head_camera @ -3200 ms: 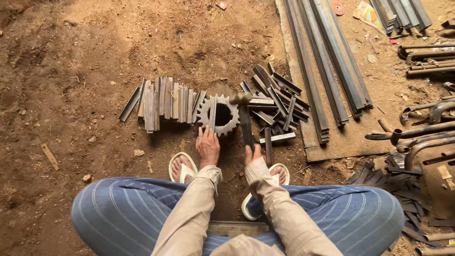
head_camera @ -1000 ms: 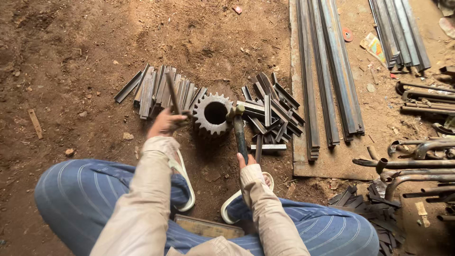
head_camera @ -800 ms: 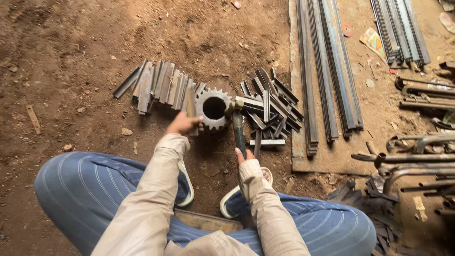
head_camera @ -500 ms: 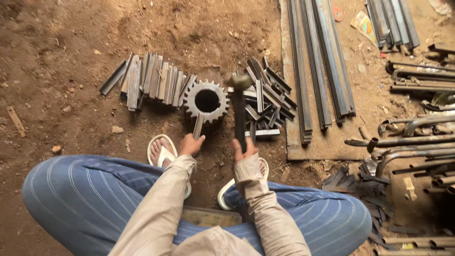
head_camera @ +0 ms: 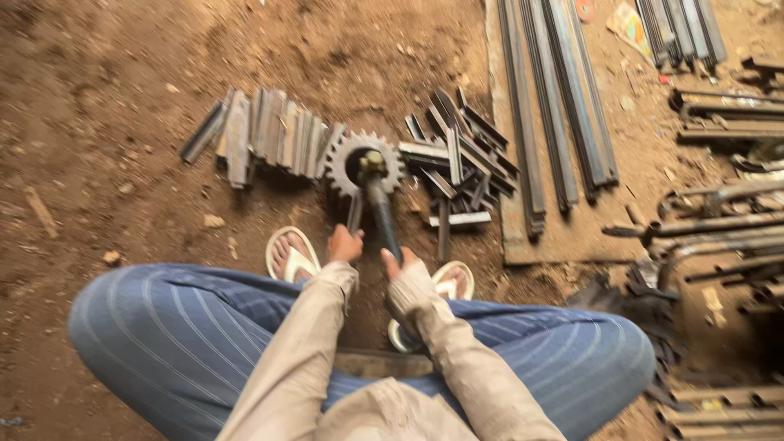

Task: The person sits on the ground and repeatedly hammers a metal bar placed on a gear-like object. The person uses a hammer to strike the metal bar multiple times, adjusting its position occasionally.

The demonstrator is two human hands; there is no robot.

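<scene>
On the bare dirt just ahead of our feet lies the gear [head_camera: 363, 161], a round, rusty-grey toothed wheel with a dark hole in its middle, lying flat on the ground. Over that hole we see the head of a hammer [head_camera: 377, 196], its dark handle slanting back toward us. A thin metal strip [head_camera: 354, 214] stands close against the near edge of the gear, just beside the handle.

To the left of the gear, touching or nearly touching its teeth, a row of short flat metal pieces [head_camera: 261, 135] leans together like fallen books. To the right sits a loose heap of short angle-iron offcuts [head_camera: 457, 163], crossing one another at all angles and pressing close to the gear's right side. Farther right, long steel bars [head_camera: 555, 106] lie side by side on a board, and beyond them more pipes and bent rods [head_camera: 719, 212] are scattered on the ground. Our feet in pale sandals [head_camera: 292, 255] rest on the dirt on either side of the hands, with striped blue trousers [head_camera: 188, 327] filling the lower part of the view.

Our left hand [head_camera: 345, 245] is closed round the lower end of the thin strip, fingers curled. Our right hand [head_camera: 402, 263] is wrapped round the hammer handle near its end, thumb on top. The two hands sit near each other, a little apart, both just short of the gear. The picture is slightly blurred, so finer detail of the fingers cannot be made out.
</scene>
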